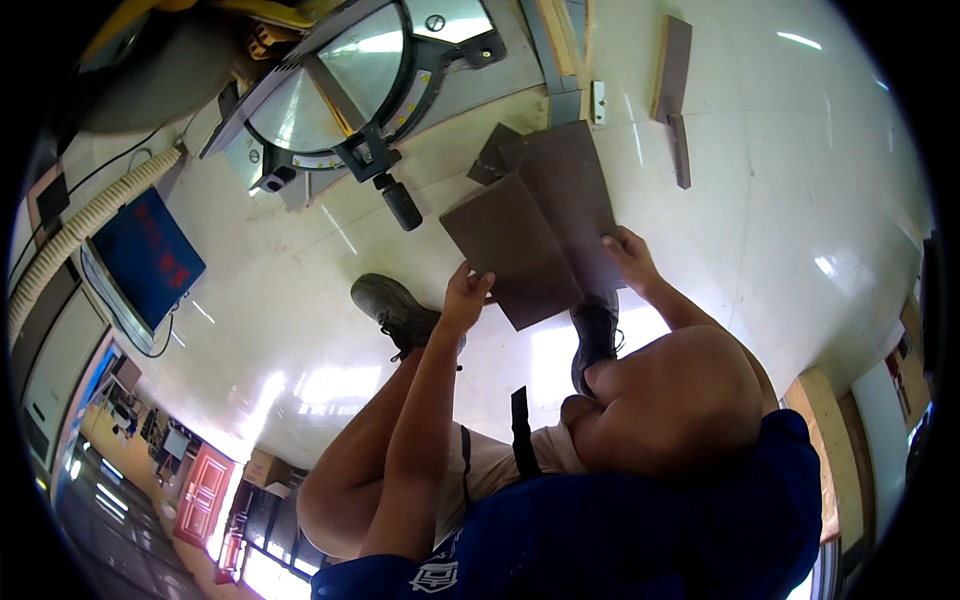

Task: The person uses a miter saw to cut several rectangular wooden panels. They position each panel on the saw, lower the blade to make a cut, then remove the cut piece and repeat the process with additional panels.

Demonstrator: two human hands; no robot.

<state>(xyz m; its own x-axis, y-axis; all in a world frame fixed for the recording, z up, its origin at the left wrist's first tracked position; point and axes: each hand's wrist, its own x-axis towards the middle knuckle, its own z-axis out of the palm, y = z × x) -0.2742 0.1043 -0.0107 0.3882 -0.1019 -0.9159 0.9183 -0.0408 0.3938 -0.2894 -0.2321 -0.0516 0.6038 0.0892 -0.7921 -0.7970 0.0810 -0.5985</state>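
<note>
My left hand (467, 297) pinches the lower left edge of a dark brown board (515, 250), its thumb on the upper face. That board overlaps a second dark brown board (575, 180), which reaches farther away from me. My right hand (630, 257) is closed on the right edge of the second board. The underside of both boards, and most of the fingers beneath, are hidden. A smaller dark brown piece (490, 155) shows at the far left corner behind them. My shoes (390, 310) stand on the floor beside and beneath the boards.
A miter saw (330, 90) with a black handle (400, 203) stands at the far left. A ribbed cream hose (95, 215) and a blue case (148, 258) lie left of it. Narrow brown offcuts (672, 70) lie on the pale floor at the far right.
</note>
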